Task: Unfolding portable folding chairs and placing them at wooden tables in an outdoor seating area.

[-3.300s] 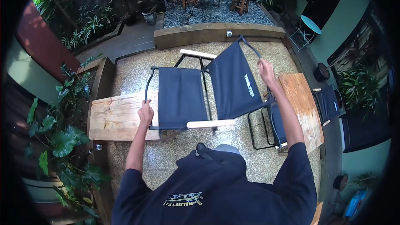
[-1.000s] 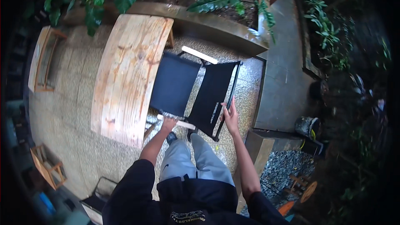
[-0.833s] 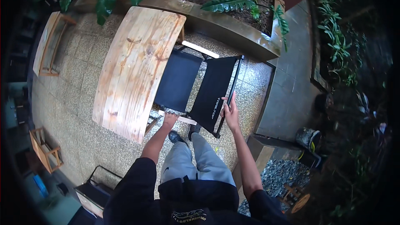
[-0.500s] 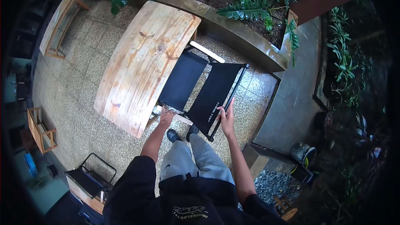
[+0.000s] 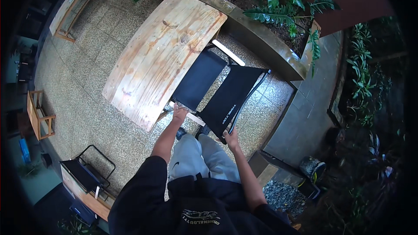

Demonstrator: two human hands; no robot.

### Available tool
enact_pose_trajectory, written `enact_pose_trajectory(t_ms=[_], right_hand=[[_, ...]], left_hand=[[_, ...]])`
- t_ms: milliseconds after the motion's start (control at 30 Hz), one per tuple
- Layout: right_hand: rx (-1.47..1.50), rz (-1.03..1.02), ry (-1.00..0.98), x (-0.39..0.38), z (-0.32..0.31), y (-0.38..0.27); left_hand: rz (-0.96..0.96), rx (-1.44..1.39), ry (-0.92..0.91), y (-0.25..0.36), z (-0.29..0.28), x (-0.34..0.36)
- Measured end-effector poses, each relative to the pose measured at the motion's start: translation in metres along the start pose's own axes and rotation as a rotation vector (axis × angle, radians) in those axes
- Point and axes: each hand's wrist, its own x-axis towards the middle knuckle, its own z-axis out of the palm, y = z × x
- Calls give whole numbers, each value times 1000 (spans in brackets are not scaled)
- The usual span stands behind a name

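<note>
A black folding chair stands half under a pale wooden table (image 5: 156, 61), with its fabric seat (image 5: 198, 80) beside the table edge and its backrest (image 5: 230, 98) toward the right. My left hand (image 5: 179, 112) is closed on the near side of the chair's frame, at the pale wooden armrest (image 5: 195, 119). My right hand (image 5: 230, 138) grips the backrest's black tube at its near end, thumb and fingers wrapped round it. The far armrest (image 5: 228, 52) lies alongside a planter wall. My shoes and legs are below the chair, partly hidden.
A raised planter (image 5: 248, 22) with leafy plants borders the far side. A second table (image 5: 72, 6), a wooden stand (image 5: 39, 115) and another folded-looking chair (image 5: 82, 174) are at the left. A paved walkway (image 5: 305, 113), a bucket (image 5: 311, 167) and gravel (image 5: 281, 198) are on the right.
The chair, earlier between two tables in my raised hands, now sits against the pale table. My view has turned. My right hand has moved down the backrest tube to its near end.
</note>
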Motion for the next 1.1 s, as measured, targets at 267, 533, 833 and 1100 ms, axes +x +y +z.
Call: enact_pose_trajectory(t_ms=[267, 533, 833, 1100], right_hand=[[-666, -298, 289, -6, 8, -24], [-943, -880, -14, -127, 156, -138], [-998, -830, -781, -208, 341, -121], [-1245, -862, -1209, -244, 484, -75]], left_hand=[[-30, -228, 272, 8, -67, -49], [-278, -897, 748, 15, -246, -263], [-493, -846, 1064, -18, -283, -505], [-790, -761, 1125, -78, -257, -657]])
